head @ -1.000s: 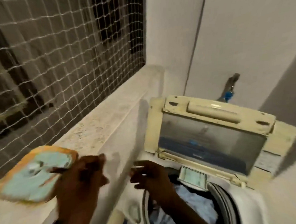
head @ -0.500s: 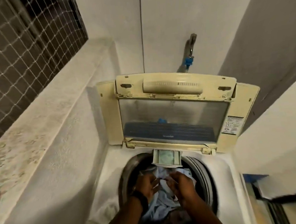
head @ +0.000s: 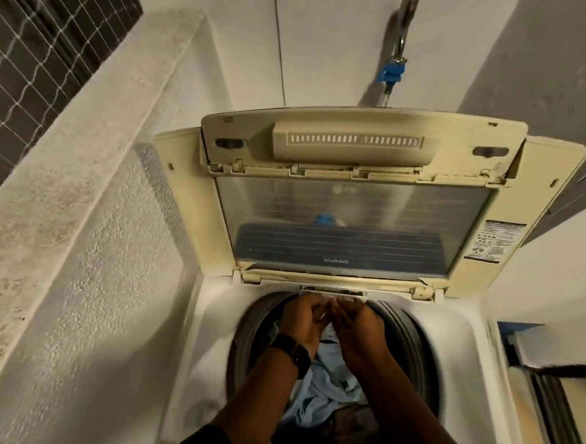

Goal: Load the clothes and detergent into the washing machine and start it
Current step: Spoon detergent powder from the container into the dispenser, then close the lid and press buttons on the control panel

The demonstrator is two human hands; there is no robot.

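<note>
1. Both hands reach to the far rim of the drum, just under the hinge edge of the raised lid. The left hand and right hand sit side by side, fingertips nearly touching each other.
2. Right at those fingertips, against the far rim of the drum, is a small pale part; my guess is that it is the detergent drawer. It lies straight ahead of both hands, its long axis running left to right along the rim.
3. Neither hand is clearly nearer to it; both look equally close, 1 at each end.
4. Both hands are loosely curled with fingers bent. Motion blur hides whether they grasp or only press that part, so I cannot tell.
5. The clothes, mostly pale blue, lie inside the drum, below and nearer than the hands, under the wrists. Neither hand appears to hold them.
6. No detergent pack is visible anywhere around the drum.
7. Judgement: clothes are loaded, and closing the lid and starting remain. The next move turns on that rim part directly ahead.
</note>
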